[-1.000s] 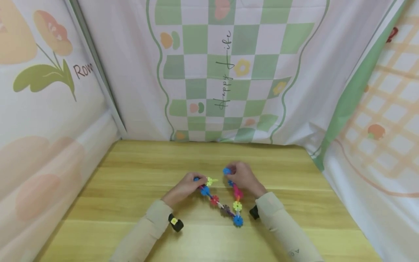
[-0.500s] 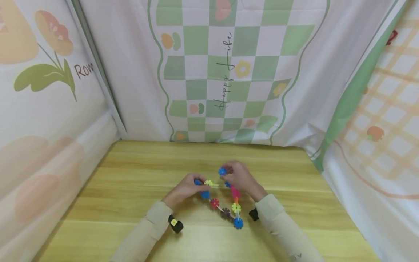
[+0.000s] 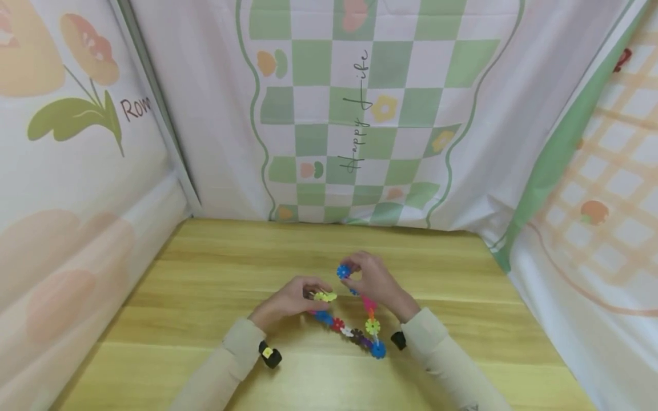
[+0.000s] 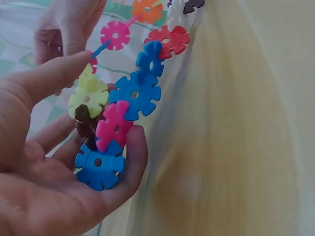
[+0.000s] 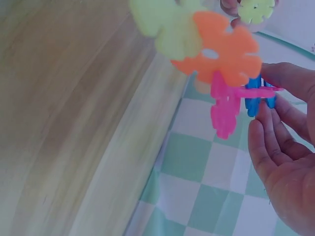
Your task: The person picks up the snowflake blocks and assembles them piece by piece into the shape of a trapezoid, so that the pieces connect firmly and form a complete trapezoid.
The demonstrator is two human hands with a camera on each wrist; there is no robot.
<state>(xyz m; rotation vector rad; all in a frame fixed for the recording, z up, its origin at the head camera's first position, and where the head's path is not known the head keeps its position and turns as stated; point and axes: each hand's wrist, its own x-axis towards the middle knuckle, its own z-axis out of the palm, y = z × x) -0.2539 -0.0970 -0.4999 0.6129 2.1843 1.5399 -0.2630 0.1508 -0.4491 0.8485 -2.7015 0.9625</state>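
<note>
A chain of flower-shaped interlocking plastic discs, notched round the edge, hangs between my two hands in a V. A blue disc (image 3: 378, 350) is its lowest corner. My left hand (image 3: 295, 297) holds one end; in the left wrist view a blue disc (image 4: 100, 164) lies against its curled fingers, with pink (image 4: 114, 127), brown (image 4: 84, 120) and pale yellow (image 4: 88, 96) discs beside it. My right hand (image 3: 377, 282) pinches the other end by a blue disc (image 3: 342, 272). Below it in the right wrist view are pink (image 5: 225, 110) and orange (image 5: 224, 49) discs. A gap separates the two ends.
The hands work over a wood-grain table (image 3: 216, 257). A green-and-white checked curtain (image 3: 344, 114) hangs behind its far edge, with printed cloth (image 3: 77, 188) at the left and more (image 3: 606, 228) at the right. Each wrist bears a small black device (image 3: 271, 355).
My right hand has moved left with its blue disc, closer to the left hand. The left hand has turned, and the pale yellow disc at its fingertips now lies flatter and slightly lower.
</note>
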